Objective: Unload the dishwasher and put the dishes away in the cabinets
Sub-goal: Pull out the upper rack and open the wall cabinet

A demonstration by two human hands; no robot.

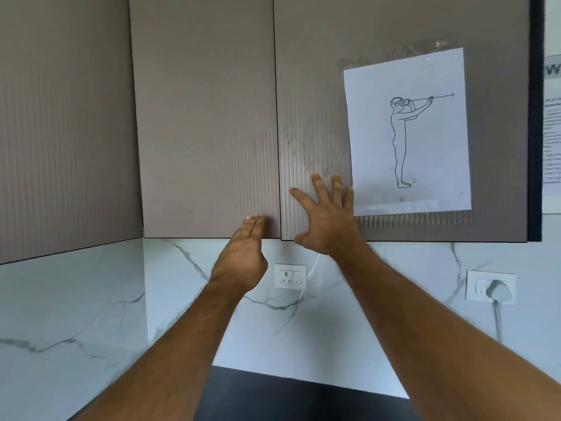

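Two ribbed taupe wall cabinet doors hang shut side by side: the left door [206, 123] and the right door [312, 86]. My left hand [243, 253] is raised with straight fingers together, its tips touching the lower right corner of the left door. My right hand [324, 217] lies flat with spread fingers on the lower left part of the right door, thumb near its bottom edge. Neither hand holds anything. No dishes or dishwasher are in view.
A paper sheet [406, 132] with a line drawing of a standing figure is taped to the right door. Below the cabinets runs a white marble backsplash [91, 299] with a socket [290, 276] and a plugged socket [490, 288]. A dark countertop [288, 396] lies at the bottom.
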